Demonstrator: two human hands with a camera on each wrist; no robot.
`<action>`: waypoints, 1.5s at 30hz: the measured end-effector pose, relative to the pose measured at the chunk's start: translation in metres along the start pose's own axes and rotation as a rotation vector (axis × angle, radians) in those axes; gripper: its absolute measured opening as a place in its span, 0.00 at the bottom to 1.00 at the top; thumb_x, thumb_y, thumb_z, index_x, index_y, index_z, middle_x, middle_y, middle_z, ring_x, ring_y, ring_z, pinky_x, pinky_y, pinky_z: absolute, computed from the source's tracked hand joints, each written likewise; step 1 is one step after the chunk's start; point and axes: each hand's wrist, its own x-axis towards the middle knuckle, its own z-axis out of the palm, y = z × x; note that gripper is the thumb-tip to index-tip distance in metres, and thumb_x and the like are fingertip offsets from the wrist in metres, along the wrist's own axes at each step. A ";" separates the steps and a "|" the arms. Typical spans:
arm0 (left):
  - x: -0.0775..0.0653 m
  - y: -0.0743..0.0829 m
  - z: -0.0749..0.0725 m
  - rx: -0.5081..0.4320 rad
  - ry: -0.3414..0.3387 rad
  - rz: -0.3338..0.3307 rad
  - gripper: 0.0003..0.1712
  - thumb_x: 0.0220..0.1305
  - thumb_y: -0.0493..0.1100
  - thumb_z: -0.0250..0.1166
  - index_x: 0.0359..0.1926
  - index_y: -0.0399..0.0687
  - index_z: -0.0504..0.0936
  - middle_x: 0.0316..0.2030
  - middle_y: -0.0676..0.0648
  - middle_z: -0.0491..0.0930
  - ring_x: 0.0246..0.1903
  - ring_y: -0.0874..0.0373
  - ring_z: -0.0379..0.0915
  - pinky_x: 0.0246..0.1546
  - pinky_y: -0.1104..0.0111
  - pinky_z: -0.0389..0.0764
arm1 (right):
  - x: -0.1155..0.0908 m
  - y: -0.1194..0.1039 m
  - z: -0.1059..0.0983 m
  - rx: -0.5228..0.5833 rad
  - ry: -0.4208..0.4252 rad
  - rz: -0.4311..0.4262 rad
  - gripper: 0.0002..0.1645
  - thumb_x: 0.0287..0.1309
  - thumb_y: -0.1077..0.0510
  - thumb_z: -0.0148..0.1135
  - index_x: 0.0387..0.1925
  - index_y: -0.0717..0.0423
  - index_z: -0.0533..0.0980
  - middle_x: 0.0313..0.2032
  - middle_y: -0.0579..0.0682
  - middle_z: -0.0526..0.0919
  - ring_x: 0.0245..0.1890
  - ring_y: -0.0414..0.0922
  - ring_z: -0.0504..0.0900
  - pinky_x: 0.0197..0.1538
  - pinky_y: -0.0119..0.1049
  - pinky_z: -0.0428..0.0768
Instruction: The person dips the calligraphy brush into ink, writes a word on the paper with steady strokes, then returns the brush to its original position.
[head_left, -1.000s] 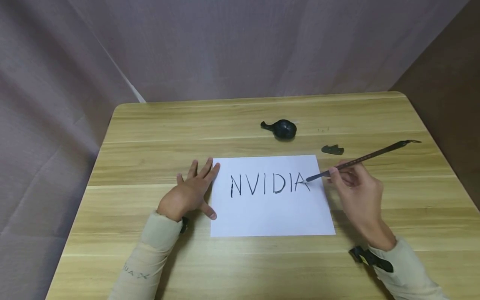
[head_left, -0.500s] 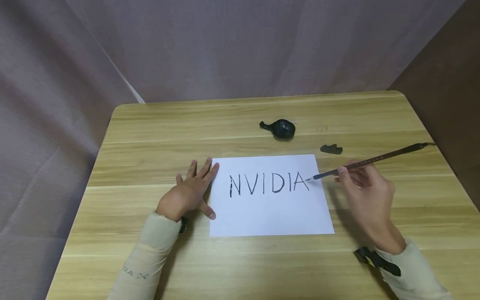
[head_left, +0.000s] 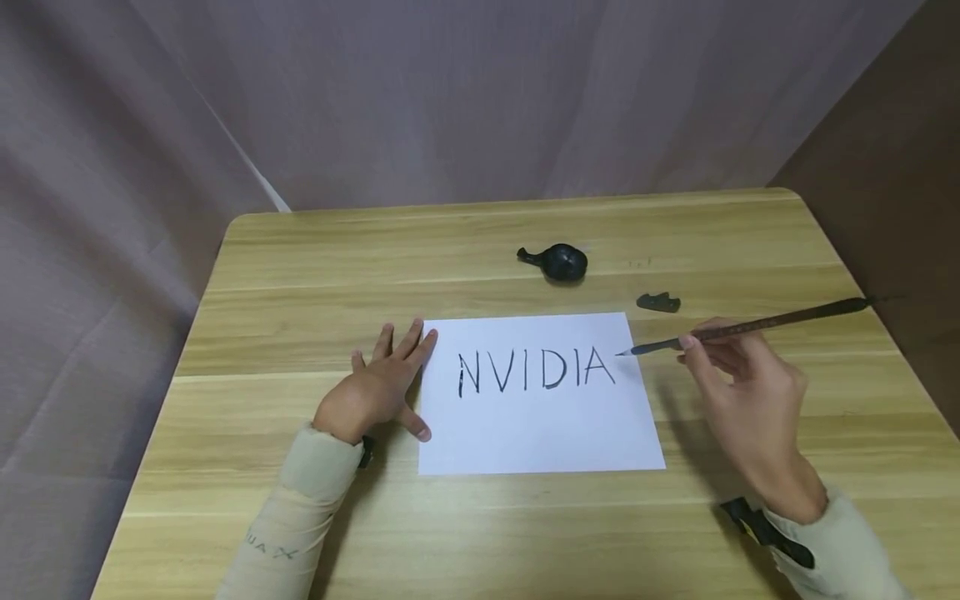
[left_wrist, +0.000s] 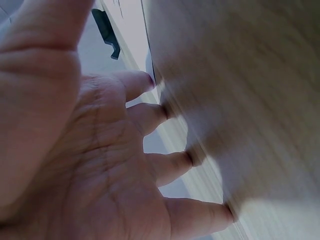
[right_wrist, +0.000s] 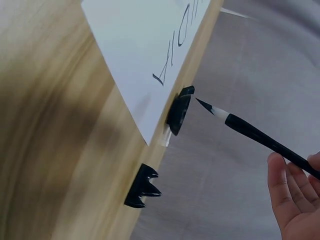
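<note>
A white sheet of paper [head_left: 540,433] lies on the table, with "NVIDIA" written on it in black strokes. My left hand [head_left: 378,383] is spread at its left edge, with the index fingertip and thumb on or beside the paper's margin. In the left wrist view the fingertips [left_wrist: 220,214] touch the surface. My right hand [head_left: 750,392] pinches a dark writing brush [head_left: 780,320] between thumb and fingers. The brush tip, white with a black point in the right wrist view, is just right of the final A, and appears lifted off the paper.
Behind the paper sits a black gourd-shaped dish [head_left: 562,262] with a narrow neck. A small dark brush rest [head_left: 658,302] with peaks stands near the paper's upper right corner. The wooden table [head_left: 337,275] ends at grey curtains [head_left: 480,100].
My right hand and the brush have moved right, taking the tip from the A's crossbar to the space beside the letter. The left hand stays in place.
</note>
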 end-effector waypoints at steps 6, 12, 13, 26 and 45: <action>0.000 -0.001 0.002 -0.004 -0.005 -0.006 0.87 0.39 0.57 0.89 0.87 0.56 0.34 0.85 0.48 0.22 0.81 0.34 0.14 0.70 0.22 0.36 | -0.001 -0.008 -0.001 -0.057 -0.028 -0.071 0.14 0.56 0.79 0.71 0.45 0.76 0.82 0.39 0.64 0.89 0.43 0.17 0.82 0.51 0.15 0.78; 0.000 -0.001 0.002 -0.009 -0.002 0.000 0.87 0.40 0.57 0.88 0.87 0.56 0.34 0.85 0.48 0.23 0.81 0.35 0.14 0.70 0.22 0.36 | -0.002 -0.010 -0.004 -0.168 -0.043 -0.176 0.17 0.73 0.56 0.66 0.44 0.70 0.85 0.39 0.63 0.90 0.48 0.15 0.79 0.54 0.12 0.72; 0.000 -0.001 0.002 -0.009 -0.002 0.001 0.86 0.40 0.57 0.88 0.87 0.56 0.34 0.85 0.48 0.23 0.81 0.35 0.15 0.70 0.22 0.36 | -0.002 -0.010 -0.005 -0.172 -0.055 -0.207 0.21 0.76 0.52 0.63 0.45 0.70 0.85 0.40 0.64 0.90 0.48 0.20 0.83 0.55 0.12 0.72; 0.002 -0.002 0.001 0.013 -0.013 0.000 0.88 0.39 0.59 0.88 0.86 0.57 0.33 0.85 0.48 0.21 0.81 0.34 0.14 0.70 0.22 0.37 | 0.000 0.002 -0.002 -0.184 -0.109 -0.571 0.25 0.82 0.54 0.51 0.46 0.75 0.82 0.44 0.68 0.88 0.38 0.65 0.88 0.68 0.23 0.70; -0.001 -0.002 0.001 0.004 0.002 0.010 0.86 0.41 0.57 0.88 0.87 0.57 0.34 0.85 0.49 0.22 0.81 0.36 0.14 0.70 0.23 0.36 | 0.008 0.081 -0.002 -0.442 -0.434 -0.941 0.24 0.80 0.73 0.36 0.54 0.72 0.81 0.54 0.70 0.84 0.51 0.65 0.86 0.44 0.59 0.85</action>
